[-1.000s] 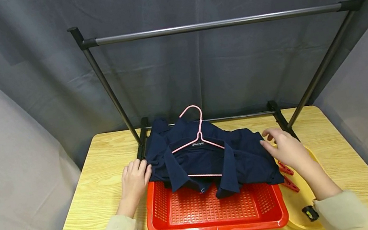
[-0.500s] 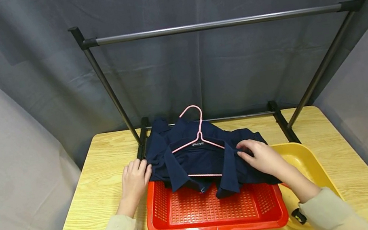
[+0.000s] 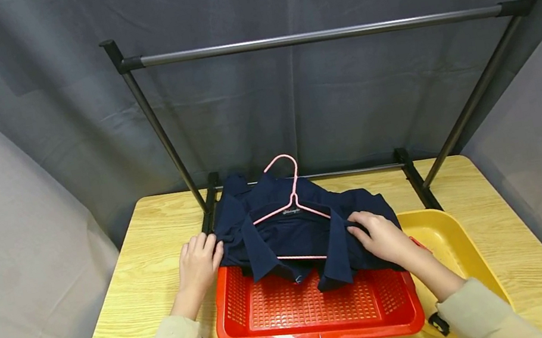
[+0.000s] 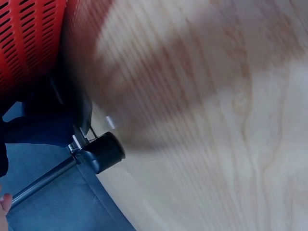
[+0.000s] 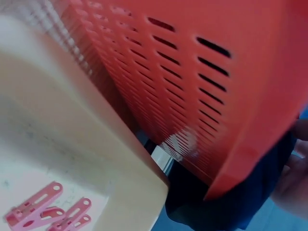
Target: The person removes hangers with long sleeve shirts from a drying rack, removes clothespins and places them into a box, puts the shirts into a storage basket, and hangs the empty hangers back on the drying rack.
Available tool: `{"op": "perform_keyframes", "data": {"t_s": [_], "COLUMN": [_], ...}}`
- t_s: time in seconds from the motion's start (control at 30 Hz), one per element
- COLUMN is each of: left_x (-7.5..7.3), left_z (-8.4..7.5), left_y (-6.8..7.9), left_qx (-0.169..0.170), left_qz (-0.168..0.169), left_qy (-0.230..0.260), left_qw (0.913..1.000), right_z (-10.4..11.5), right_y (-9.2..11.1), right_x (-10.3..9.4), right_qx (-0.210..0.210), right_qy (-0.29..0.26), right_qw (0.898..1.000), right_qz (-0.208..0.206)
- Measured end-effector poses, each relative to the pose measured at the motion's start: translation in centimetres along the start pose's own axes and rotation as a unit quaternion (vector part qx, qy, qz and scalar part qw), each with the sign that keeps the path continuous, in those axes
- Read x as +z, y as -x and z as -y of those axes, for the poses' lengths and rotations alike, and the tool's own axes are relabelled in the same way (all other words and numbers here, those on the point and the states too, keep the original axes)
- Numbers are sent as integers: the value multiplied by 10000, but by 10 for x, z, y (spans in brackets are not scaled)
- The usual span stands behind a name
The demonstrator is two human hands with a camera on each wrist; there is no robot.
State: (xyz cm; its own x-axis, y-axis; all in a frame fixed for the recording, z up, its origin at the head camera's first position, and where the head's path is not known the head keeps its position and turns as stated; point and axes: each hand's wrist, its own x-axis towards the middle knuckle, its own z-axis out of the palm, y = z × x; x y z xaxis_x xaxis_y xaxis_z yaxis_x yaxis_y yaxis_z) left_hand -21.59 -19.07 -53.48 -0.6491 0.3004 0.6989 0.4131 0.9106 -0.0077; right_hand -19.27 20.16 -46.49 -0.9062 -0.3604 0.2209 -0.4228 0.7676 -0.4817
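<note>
A navy collared shirt is spread over the back half of a red perforated basket. Inside its open neck lies a pink hanger, the hook standing out above the collar. My left hand holds the shirt's left edge between thumb and fingers. On the other side, my right hand pinches the cloth just beyond the right collar flap. That flap hides the hanger's right end. In the right wrist view, fingers show beside the dark cloth at the basket's rim.
A yellow tray stands right of the basket, partly under my right forearm. Red clothes pegs lie in it. Behind the shirt rises a clothes rack with a metal top bar. A wooden table carries everything; grey curtains surround it.
My right hand has moved left from the shirt's right edge to near the collar and taken hold of the cloth there. The left hand has stayed in place.
</note>
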Motion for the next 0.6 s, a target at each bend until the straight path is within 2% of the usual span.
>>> {"op": "perform_keyframes", "data": {"t_s": [0.13,0.23,0.43,0.6], "left_x": [-2,-6,-13,-16], "left_z": [0,-2,-11,-19], "left_y": [-4,-10,-27,-39], "left_qx": [22,89,328,494], "left_qz": [91,295,867,1422], "left_qy": [85,235,644,887], "left_qw": [9999,9992,9936,9846], "right_z": [-1,-2,-2,-3], "right_y": [2,3,3,4], "right_x": [3,3,4,6], "right_qx": [-62,-82,-67,-113], "right_qy": [-76,-166,-285,-333], "right_qw": [9998,9995,9991,9987], "right_qz": [-167,-250,-299,-360]}}
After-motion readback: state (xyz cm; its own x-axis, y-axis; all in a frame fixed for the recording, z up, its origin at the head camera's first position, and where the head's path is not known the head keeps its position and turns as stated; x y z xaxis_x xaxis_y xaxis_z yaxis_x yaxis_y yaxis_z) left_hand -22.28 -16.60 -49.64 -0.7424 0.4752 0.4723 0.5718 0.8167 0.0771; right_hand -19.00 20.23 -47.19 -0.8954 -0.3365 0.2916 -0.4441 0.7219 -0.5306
